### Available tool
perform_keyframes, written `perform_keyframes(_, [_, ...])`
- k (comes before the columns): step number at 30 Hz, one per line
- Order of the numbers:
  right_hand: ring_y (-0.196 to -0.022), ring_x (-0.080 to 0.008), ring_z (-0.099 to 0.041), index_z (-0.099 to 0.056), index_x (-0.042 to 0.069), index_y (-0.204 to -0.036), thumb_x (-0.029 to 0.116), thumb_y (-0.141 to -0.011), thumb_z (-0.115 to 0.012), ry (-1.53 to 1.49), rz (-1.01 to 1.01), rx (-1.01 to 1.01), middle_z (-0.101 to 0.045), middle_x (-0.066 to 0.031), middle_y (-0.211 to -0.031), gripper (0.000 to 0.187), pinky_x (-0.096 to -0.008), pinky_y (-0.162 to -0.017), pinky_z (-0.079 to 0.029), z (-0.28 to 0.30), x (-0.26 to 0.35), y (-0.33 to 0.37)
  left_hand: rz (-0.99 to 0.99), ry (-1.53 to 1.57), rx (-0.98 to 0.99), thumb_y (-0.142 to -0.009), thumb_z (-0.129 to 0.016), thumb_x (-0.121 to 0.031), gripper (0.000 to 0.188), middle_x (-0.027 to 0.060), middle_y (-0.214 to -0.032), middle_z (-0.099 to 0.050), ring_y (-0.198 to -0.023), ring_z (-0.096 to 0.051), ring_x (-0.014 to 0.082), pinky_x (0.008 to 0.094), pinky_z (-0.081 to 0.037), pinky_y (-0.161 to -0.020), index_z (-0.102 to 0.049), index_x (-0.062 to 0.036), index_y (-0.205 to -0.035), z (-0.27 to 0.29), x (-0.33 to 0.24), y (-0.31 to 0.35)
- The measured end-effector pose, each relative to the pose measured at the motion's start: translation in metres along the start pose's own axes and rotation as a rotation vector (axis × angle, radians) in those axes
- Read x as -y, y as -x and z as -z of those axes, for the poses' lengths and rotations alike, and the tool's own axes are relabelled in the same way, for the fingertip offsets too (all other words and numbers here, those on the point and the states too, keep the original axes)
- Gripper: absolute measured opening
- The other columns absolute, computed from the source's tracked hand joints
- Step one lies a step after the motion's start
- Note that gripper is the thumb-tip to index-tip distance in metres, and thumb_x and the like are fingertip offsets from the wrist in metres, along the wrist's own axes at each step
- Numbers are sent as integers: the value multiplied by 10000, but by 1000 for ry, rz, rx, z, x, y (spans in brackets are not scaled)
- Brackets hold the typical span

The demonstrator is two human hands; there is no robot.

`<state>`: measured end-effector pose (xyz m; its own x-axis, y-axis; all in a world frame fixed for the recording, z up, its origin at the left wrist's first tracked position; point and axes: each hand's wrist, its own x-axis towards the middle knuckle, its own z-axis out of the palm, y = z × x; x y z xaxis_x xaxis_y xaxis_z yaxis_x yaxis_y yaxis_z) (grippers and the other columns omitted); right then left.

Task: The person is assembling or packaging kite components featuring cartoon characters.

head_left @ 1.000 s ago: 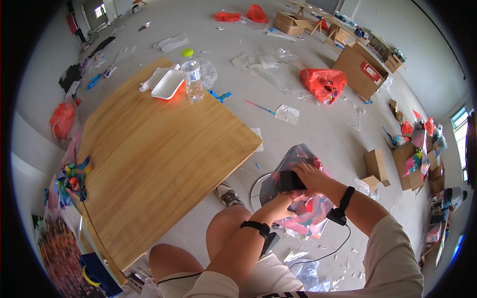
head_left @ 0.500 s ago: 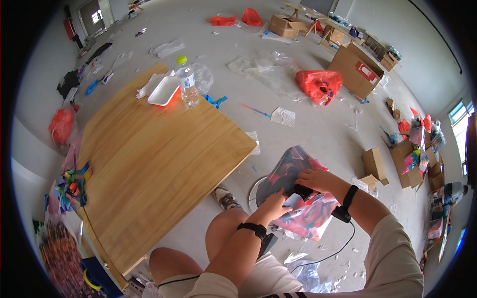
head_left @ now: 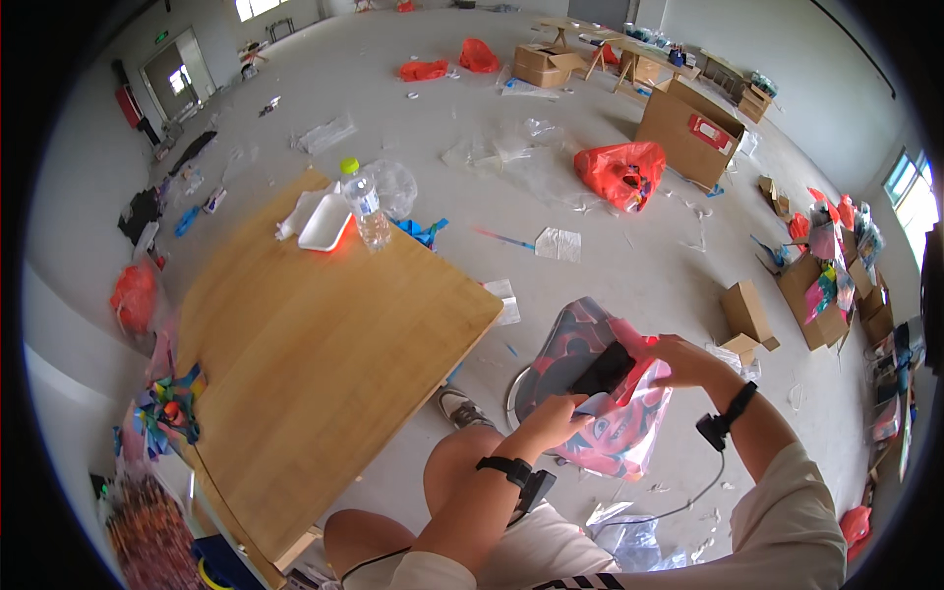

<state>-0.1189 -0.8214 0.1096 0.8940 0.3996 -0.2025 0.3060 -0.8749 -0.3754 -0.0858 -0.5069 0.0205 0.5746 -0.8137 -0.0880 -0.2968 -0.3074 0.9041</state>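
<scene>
A pink, red and grey patterned plastic sheet [head_left: 621, 438] covers a round stool, whose metal ring base [head_left: 513, 398] shows at its left. A flat black object [head_left: 605, 369], phone-like in shape, lies on the sheet between my hands. My left hand [head_left: 556, 423] is closed at the near side of the black object, pinching a small pale blue-white flap [head_left: 594, 403]. To the right, my right hand [head_left: 688, 362] has its fingers bent around the edge of a red plastic piece [head_left: 641, 379]. Its fingertips are partly hidden.
Left of me stands a wooden table [head_left: 344, 344] with a water bottle [head_left: 366, 206] and white tray [head_left: 324, 222]. Beyond lie a red plastic bag [head_left: 621, 172], a large cardboard box [head_left: 688, 133] and scattered clear film. A small box [head_left: 749, 315] stands right of the stool.
My right hand has drawn back to the right, pulling at the red plastic and uncovering the black object. My left hand has shifted slightly nearer to me. The view has tilted up a little.
</scene>
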Motion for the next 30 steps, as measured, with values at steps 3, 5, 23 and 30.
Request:
perform_keyframes(3, [-1085,-230,-655,-722,180,-1156,259,-823,-773,159,28,33,-734,-14,-1066,346,-467,-1138,-377,-2,-16,45,-61,-5,-59,-946,-688,-330,430,255,-1024,-709,-945,-692,423,450,-539,-825,-662,-5,-1226,-11,-15,3])
perform_keyframes(5, [-1085,-204,-658,-754,171,-1037,263,-806,-783,243,-32,75,-737,8,-1041,251,-477,-1148,-373,-14,-41,78,-297,-54,-205,-951,-686,-349,460,265,-1003,-705,-920,-690,431,458,-537,-811,-651,13,-1232,-36,-12,4])
perform_keyframes(23, [-713,-89,-530,-649,-14,-947,130,-925,-752,-476,220,-363,-577,-41,-767,179,-275,-603,-424,171,173,132,-9,532,-1079,-945,-711,-125,332,33,-1128,-662,-987,-630,132,294,-535,-831,-611,-61,-1255,121,-212,346])
perform_keyframes(30, [-744,-44,-517,-651,8,-989,132,-980,-693,-743,475,-268,-591,39,-816,131,-240,-656,-436,163,257,13,-227,583,-1086,-869,-700,18,666,79,-1221,-648,-1134,-633,186,332,-503,-1020,-438,-45,-1478,153,-259,481])
